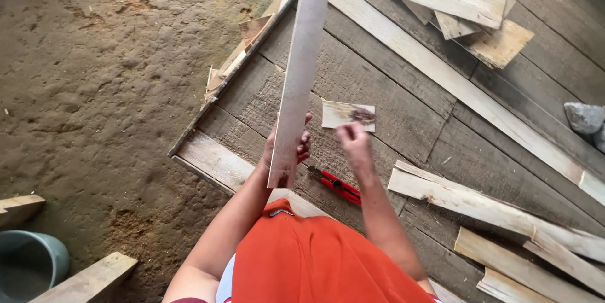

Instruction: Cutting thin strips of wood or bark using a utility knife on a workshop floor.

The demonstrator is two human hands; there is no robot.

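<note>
My left hand (285, 151) is closed around the bottom end of the long thin wood strip (299, 69), which I judge light, whippy and splintery; my right hand (354, 142) pinches nothing visible.

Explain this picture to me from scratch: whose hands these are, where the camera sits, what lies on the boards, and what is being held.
There is no machine here. A person works with two bare hands, and the one camera is worn on that person's head, looking down; the orange cloth at the bottom is their own clothing.

The left hand grips a long, thin grey strip near its lower end, so it points up and away. The right hand is raised beside it with the fingers closed; I cannot tell if it holds anything.

Below is a platform of grey planks. On it lie a small wood piece, a red cutter, a long pale board and pale offcuts. A grey stone sits at the right. To the left is dirt ground, with a bucket in the corner.
</note>
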